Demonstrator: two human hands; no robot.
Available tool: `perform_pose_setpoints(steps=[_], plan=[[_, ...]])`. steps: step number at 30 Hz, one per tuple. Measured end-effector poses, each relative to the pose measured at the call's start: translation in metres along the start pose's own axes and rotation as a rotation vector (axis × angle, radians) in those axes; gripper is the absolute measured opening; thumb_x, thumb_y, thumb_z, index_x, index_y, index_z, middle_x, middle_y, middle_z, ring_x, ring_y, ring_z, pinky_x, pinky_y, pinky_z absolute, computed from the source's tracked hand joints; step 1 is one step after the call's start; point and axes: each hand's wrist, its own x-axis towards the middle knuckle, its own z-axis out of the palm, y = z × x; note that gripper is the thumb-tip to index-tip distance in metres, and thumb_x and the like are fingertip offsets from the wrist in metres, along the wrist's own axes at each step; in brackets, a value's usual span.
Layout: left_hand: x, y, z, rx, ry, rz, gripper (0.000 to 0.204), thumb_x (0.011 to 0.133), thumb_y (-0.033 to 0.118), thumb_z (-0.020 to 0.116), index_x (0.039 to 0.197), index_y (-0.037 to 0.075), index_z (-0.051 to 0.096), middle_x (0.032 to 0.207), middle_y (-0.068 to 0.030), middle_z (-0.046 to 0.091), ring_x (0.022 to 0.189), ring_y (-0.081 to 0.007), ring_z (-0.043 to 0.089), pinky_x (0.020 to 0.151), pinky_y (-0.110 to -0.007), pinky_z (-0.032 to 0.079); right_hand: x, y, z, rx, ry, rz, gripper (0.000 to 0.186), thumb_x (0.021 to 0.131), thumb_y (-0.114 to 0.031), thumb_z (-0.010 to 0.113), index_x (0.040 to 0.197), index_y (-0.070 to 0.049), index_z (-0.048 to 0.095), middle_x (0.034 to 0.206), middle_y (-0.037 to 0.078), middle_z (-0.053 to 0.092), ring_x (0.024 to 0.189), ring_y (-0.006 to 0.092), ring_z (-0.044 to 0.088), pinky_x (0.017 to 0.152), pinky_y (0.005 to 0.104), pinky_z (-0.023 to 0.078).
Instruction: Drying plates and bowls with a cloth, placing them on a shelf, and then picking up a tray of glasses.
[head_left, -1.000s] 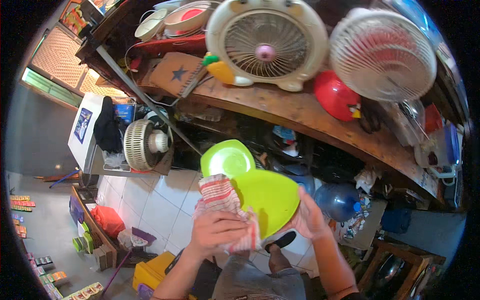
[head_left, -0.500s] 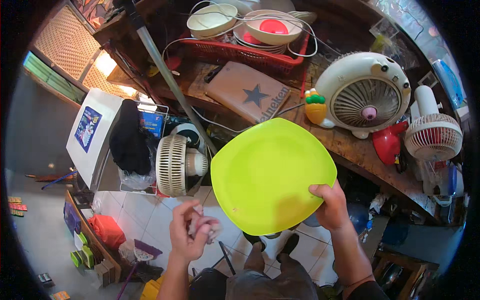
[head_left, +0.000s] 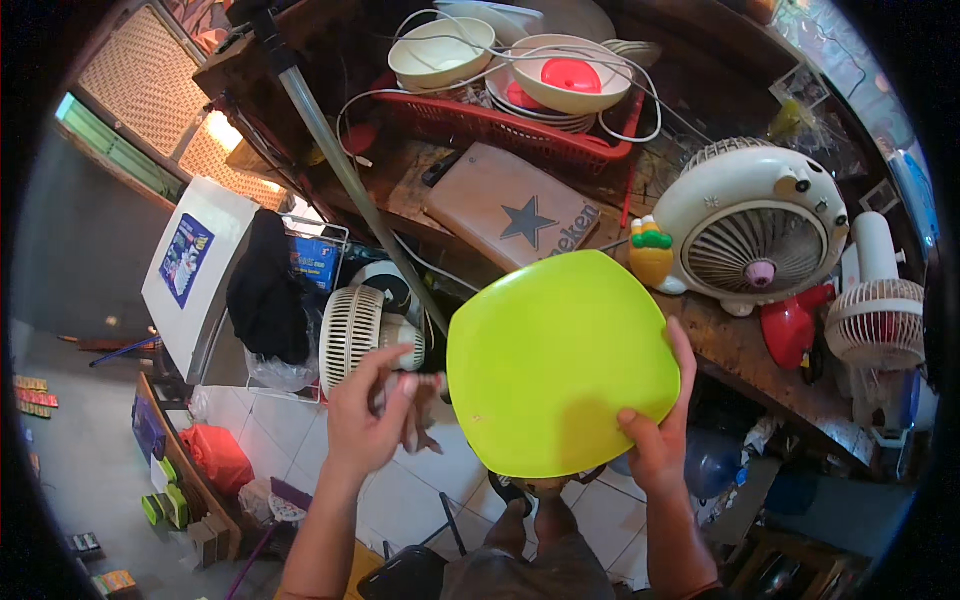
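A lime-green, rounded-square plate (head_left: 560, 350) is held up in front of me. My right hand (head_left: 658, 430) grips its right edge, the thumb on the upper face and the fingers along the rim. A faint small mark shows near the plate's lower left. Just left of the plate, my left hand (head_left: 372, 412) is closed round a crumpled pinkish-grey cloth (head_left: 422, 428), its loose end hanging below the fingers. The cloth is close to the plate's left rim; whether they touch I cannot tell.
A wooden bench (head_left: 720, 335) carries a red basket (head_left: 490, 128) of bowls, a flat brown case (head_left: 505, 205), a white animal-shaped fan (head_left: 760, 230) and a smaller fan (head_left: 877, 315). A metal pole (head_left: 345, 165) slants beside another fan (head_left: 352, 335). White floor tiles (head_left: 400, 510) lie below.
My left hand has risen with the cloth, nearer the plate's left edge. The right hand's fingers have shifted up along the rim. The plate sits slightly right in view.
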Motion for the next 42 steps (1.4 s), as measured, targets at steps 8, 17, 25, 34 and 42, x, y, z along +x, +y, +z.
perform_pose_setpoints(steps=[8, 17, 25, 34, 42], plan=[[0.093, 0.014, 0.011, 0.246, 0.24, 0.126, 0.022, 0.09, 0.014, 0.064, 0.111, 0.007, 0.064, 0.078, -0.0084, 0.067, 0.065, -0.0112, 0.062, 0.06, -0.024, 0.047, -0.008, -0.008, -0.006, -0.138, 0.007, -0.059, 0.065, 0.082, -0.013, 0.062, 0.136, -0.002, 0.028, 0.125, 0.014, 0.039, 0.112, 0.0215, 0.045, 0.098, 0.0394, 0.038], [0.178, 0.063, 0.024, 0.604, 0.469, 0.55, 0.014, 0.088, 0.014, 0.066, 0.101, 0.01, 0.071, 0.092, -0.008, 0.065, 0.085, -0.0262, 0.067, 0.07, -0.033, 0.051, 0.015, -0.006, -0.018, -0.147, -0.15, -0.241, 0.065, 0.081, -0.005, 0.064, 0.133, -0.003, 0.026, 0.115, 0.019, 0.048, 0.103, 0.0247, 0.055, 0.089, 0.0394, 0.045], [0.241, 0.04, 0.032, 0.848, 0.194, 0.386, 0.016, 0.089, 0.022, 0.061, 0.097, 0.01, 0.068, 0.099, -0.0035, 0.067, 0.08, -0.0311, 0.067, 0.067, -0.042, 0.053, 0.03, -0.003, -0.02, -0.259, -0.126, -0.321, 0.057, 0.082, -0.004, 0.064, 0.13, -0.001, 0.033, 0.114, 0.019, 0.051, 0.1, 0.0261, 0.059, 0.089, 0.0392, 0.048], [0.308, 0.02, 0.013, 1.08, 0.014, 0.18, 0.023, 0.093, 0.03, 0.056, 0.102, 0.013, 0.069, 0.094, -0.0126, 0.07, 0.085, -0.0349, 0.067, 0.071, -0.046, 0.054, 0.01, 0.026, 0.034, -0.169, 0.097, -0.108, 0.058, 0.082, -0.005, 0.062, 0.131, -0.002, 0.032, 0.117, 0.016, 0.047, 0.106, 0.0229, 0.054, 0.091, 0.0388, 0.045], [0.301, 0.024, 0.003, 0.46, 0.438, 0.707, 0.01, 0.092, 0.015, 0.063, 0.098, 0.008, 0.066, 0.084, -0.0124, 0.067, 0.072, -0.0306, 0.066, 0.062, -0.035, 0.05, 0.018, 0.024, 0.061, -0.127, 0.189, -0.033, 0.057, 0.083, -0.004, 0.062, 0.132, -0.003, 0.032, 0.12, 0.016, 0.044, 0.108, 0.0232, 0.052, 0.091, 0.0383, 0.045]])
